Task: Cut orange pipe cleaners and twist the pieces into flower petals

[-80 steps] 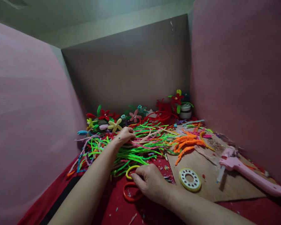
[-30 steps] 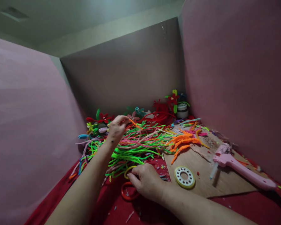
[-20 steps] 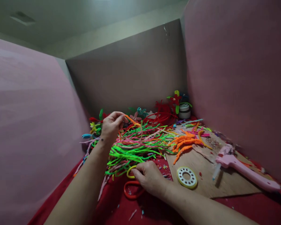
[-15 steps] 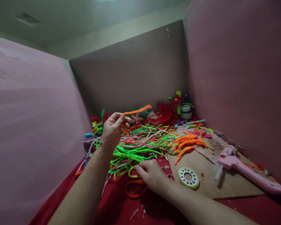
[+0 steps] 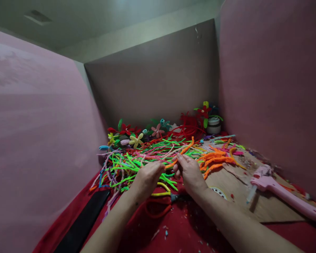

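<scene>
An orange pipe cleaner [image 5: 185, 150] runs between my two hands, its bent end sticking up past my right fingers. My left hand [image 5: 149, 176] is closed around its lower end. The thumb and fingers of my right hand [image 5: 191, 174] pinch it further along. Just below my hands, scissors with yellow and red handles [image 5: 166, 191] lie on the red cloth [image 5: 184, 232], partly hidden by my right hand. Behind my hands spreads a pile of green, pink and other coloured pipe cleaners [image 5: 129, 163].
On the right, a wooden board [image 5: 263, 209] bears orange pipe cleaner pieces [image 5: 213, 158], a pink glue gun [image 5: 276, 189] and a partly covered tape roll [image 5: 218, 192]. Pipe cleaner flowers [image 5: 136, 140] stand at the back. A black strip [image 5: 81, 221] lies at left.
My right hand has left the scissors' handles and moved up to the orange pipe cleaner. My left hand has come down and right with it. The black strip now shows at left.
</scene>
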Tool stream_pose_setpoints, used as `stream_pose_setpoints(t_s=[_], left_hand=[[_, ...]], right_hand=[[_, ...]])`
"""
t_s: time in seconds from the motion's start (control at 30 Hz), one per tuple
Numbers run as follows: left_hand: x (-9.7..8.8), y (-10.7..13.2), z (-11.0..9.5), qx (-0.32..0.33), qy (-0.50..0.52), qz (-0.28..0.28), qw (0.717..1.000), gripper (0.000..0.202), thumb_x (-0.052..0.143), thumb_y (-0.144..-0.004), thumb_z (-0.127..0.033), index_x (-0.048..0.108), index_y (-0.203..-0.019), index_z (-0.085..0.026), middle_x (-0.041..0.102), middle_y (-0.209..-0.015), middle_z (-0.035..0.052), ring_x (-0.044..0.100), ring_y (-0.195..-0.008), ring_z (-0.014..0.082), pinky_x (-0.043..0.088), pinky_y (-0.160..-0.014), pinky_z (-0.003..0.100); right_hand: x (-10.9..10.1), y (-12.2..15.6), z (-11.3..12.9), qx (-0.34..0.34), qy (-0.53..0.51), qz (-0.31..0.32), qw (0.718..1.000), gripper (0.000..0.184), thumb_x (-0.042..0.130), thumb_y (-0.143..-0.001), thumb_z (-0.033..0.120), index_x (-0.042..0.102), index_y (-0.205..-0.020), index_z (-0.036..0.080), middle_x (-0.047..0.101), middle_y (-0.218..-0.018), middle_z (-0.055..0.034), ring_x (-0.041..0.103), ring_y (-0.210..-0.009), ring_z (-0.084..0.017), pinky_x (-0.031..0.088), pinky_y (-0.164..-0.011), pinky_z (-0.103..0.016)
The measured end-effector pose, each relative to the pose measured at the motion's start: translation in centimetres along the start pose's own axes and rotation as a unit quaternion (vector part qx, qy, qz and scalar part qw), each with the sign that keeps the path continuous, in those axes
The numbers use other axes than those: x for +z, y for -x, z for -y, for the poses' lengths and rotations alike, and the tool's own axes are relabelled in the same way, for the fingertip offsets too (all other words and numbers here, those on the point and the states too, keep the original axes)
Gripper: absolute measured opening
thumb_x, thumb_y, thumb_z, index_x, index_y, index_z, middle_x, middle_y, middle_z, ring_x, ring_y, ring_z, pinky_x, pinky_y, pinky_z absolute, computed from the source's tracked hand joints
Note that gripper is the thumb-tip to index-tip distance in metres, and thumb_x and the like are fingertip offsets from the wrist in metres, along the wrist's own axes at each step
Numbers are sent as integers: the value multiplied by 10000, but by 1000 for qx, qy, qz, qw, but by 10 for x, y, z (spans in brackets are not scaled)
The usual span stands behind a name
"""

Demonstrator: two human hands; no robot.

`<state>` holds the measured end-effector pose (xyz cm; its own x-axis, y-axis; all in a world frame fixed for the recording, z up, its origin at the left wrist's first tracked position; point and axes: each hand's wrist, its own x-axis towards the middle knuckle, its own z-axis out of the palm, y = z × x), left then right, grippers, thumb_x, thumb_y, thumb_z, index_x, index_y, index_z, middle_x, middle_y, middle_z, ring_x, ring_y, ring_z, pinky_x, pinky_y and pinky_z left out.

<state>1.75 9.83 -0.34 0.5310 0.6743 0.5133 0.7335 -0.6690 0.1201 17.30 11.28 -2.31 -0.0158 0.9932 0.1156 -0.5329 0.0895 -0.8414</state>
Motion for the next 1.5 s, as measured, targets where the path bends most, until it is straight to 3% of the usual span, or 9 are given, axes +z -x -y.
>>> stream_pose_setpoints(t_s=[0.3, 0.43, 0.6, 0.9, 1.03, 1.13, 1.2, 1.27, 1.5], left_hand=[[-14, 7, 22, -115, 9, -58, 992, 229, 404, -855, -282, 586, -749, -190, 582, -679, -7, 503, -637, 108, 395, -626, 213], [-28, 9, 18, -88, -41, -65, 993, 207, 439, -841, -261, 598, -727, -194, 593, -667, -14, 496, -655, 111, 374, -680, 234], [-50, 14, 17, 8, -144, -39, 989, 253, 405, -857, -213, 559, -659, -177, 552, -587, -29, 437, -576, 94, 320, -761, 281], [-63, 40, 32, -87, -106, 3, 991, 293, 413, -843, -293, 543, -605, -181, 548, -572, -20, 443, -635, 125, 336, -655, 241], [-66, 38, 39, -114, -79, 70, 988, 305, 429, -814, -288, 542, -554, -175, 542, -557, -19, 466, -623, 121, 358, -651, 243], [-73, 23, 50, -139, 4, 78, 987, 224, 448, -781, -277, 639, -715, -179, 625, -697, 2, 536, -666, 123, 404, -642, 229], [-76, 4, 61, -182, 36, 10, 983, 280, 488, -752, -309, 638, -952, -183, 664, -820, 18, 582, -749, 145, 436, -662, 231], [-72, -22, 72, -209, 27, -27, 977, 313, 478, -760, -316, 638, -992, -178, 676, -880, 24, 601, -786, 152, 450, -691, 231], [-14, -115, 124, -299, -72, 33, 951, 214, 489, -815, -221, 649, -950, -175, 649, -968, 49, 581, -933, 174, 439, -828, 268]], right_hand=[[-13, -17, 26, -76, -104, -107, 986, 277, 626, -671, 410, 518, -676, 154, 523, -444, 54, 423, -325, -48, 326, -325, -155], [-17, -22, 28, -78, -114, -140, 980, 261, 630, -674, 381, 522, -660, 144, 524, -426, 46, 417, -318, -53, 332, -325, -161], [-17, -23, 23, -43, -144, -141, 979, 238, 656, -665, 341, 526, -664, 141, 509, -413, 52, 405, -317, -57, 322, -317, -170], [-9, -15, 22, 19, -169, -106, 980, 235, 693, -647, 308, 540, -653, 130, 513, -415, 49, 401, -318, -49, 308, -316, -162], [-12, -15, 19, 35, -164, -102, 980, 139, 649, -695, 232, 560, -677, 127, 539, -435, 39, 453, -336, -64, 351, -329, -160], [-12, -13, 17, 58, -170, -93, 979, 88, 565, -757, 171, 541, -682, 133, 595, -493, 8, 506, -358, -86, 400, -352, -179], [-10, -11, 15, 77, -176, -89, 977, 118, 511, -792, 144, 522, -675, 136, 619, -517, -14, 531, -373, -96, 427, -372, -189], [-7, -9, 11, 102, -178, -83, 975, 142, 473, -819, 141, 514, -683, 137, 619, -506, -26, 543, -376, -104, 438, -379, -192], [-1, -1, -5, 164, -157, -70, 971, 110, 457, -832, 144, 515, -741, 124, 619, -500, -43, 548, -370, -102, 445, -383, -181]])
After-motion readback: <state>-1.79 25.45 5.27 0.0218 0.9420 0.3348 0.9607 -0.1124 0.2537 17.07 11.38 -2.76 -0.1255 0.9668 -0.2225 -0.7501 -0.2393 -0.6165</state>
